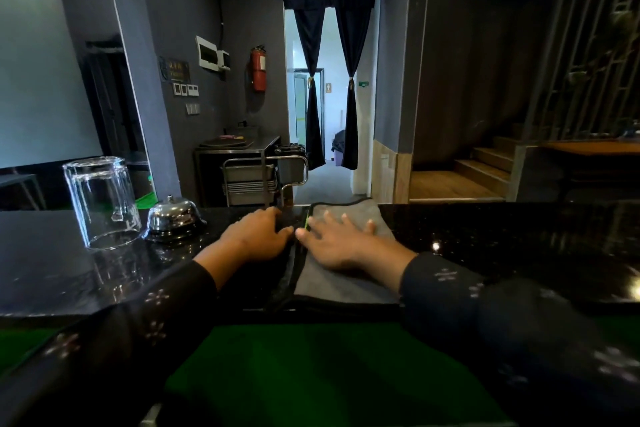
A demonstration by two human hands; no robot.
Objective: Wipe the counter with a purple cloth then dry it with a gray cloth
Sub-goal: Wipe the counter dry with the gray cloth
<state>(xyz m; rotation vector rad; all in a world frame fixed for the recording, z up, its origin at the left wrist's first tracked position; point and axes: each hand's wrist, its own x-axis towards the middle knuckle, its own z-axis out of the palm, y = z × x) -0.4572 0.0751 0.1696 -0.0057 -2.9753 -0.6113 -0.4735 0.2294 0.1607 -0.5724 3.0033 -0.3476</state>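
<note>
gray cloth edged black, speckled black counter, red extinguisher

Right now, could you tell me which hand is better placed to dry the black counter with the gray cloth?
The right hand: it lies flat, fingers spread, on the black-edged gray cloth. The left hand rests on the glossy black counter beside the cloth's left edge, nearer the upturned clear glass and chrome bell.

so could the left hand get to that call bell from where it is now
Probably yes. The left hand rests on the counter just right of the call bell, with bare counter between them. The upturned glass stands on the bell's far side, out of the way.
</note>
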